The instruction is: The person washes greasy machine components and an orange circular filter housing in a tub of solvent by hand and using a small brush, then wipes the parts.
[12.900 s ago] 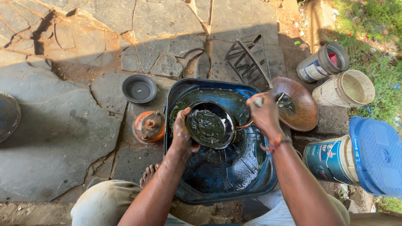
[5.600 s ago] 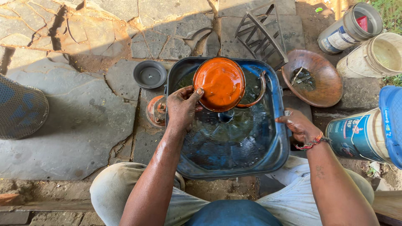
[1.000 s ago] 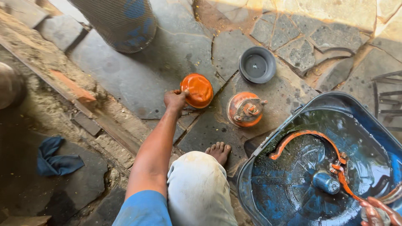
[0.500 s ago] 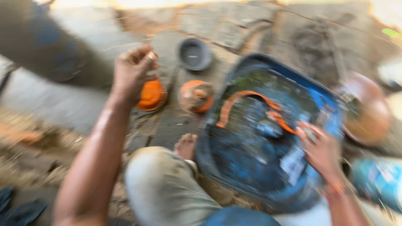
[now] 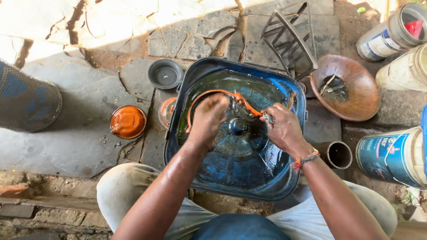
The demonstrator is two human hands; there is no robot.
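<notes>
A blue tub (image 5: 171, 141) of dark liquid sits between my knees. Inside it lies an orange curved metal bar (image 5: 205, 93) around a blue hub (image 5: 237, 126). My left hand (image 5: 208, 121) reaches into the tub, its fingers closed over the top of the bar. At the bar's right end, my right hand (image 5: 281, 128) grips it where a small metal fitting (image 5: 267, 118) shows. An orange dome-shaped cover (image 5: 128, 122) rests alone on the stone left of the tub.
An orange round part (image 5: 165, 111) and a dark grey dish (image 5: 165, 74) lie by the tub's left side. A brown bowl (image 5: 351, 95), a metal rack (image 5: 289, 33), a short pipe (image 5: 339, 155) and several buckets stand to the right. A mesh guard (image 5: 26, 102) is far left.
My left hand set the orange cover on the stone, let go and came back into the tub onto the curved bar. My right hand stayed at the bar's end.
</notes>
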